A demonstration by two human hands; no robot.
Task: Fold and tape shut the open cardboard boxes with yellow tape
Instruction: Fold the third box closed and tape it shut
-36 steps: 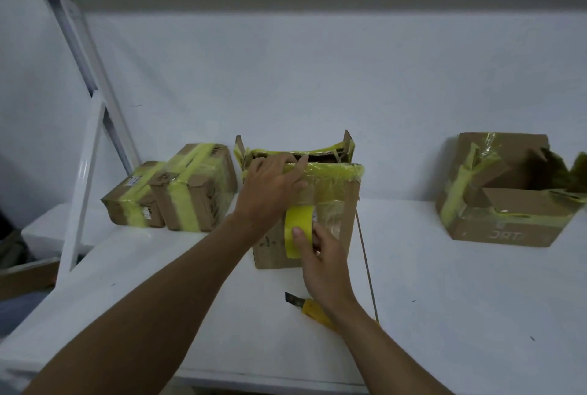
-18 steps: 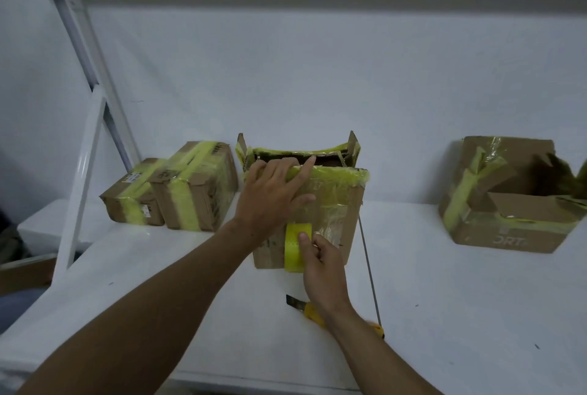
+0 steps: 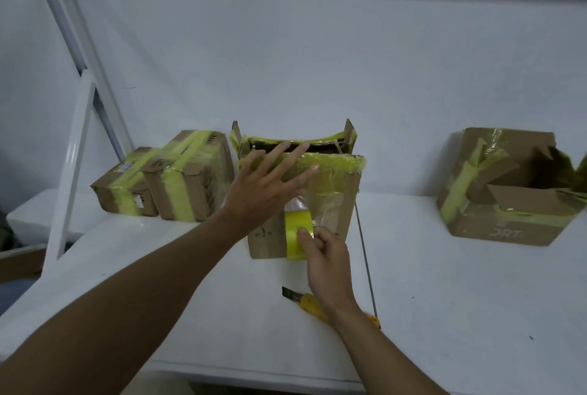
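The middle box (image 3: 336,201) stands on the white table (image 3: 444,299) close to the back wall. Its top is open, the side flaps stick up, and wrinkled yellow tape runs along its upper front edge.

The left hand (image 3: 270,185) is spread flat at that upper front edge, fingers straight and apart, with the fingertips reaching over the rim. Whether the palm actually presses on the cardboard cannot be told.

Lower down, the right hand (image 3: 327,256) has its fingers curled in. Its thumb and forefinger pinch the yellow tape (image 3: 293,232), which lies against the front face of the box and runs down to the bottom edge.

A yellow knife (image 3: 306,301) lies on the table just in front of the box, with its blade end showing and its handle partly hidden behind the right wrist.

Two closed boxes, a small one (image 3: 124,188) and a taller one (image 3: 190,178), sit touching each other just left of the middle box, both banded in yellow. Well off to the right sits another open box (image 3: 508,229), with its flaps loose.
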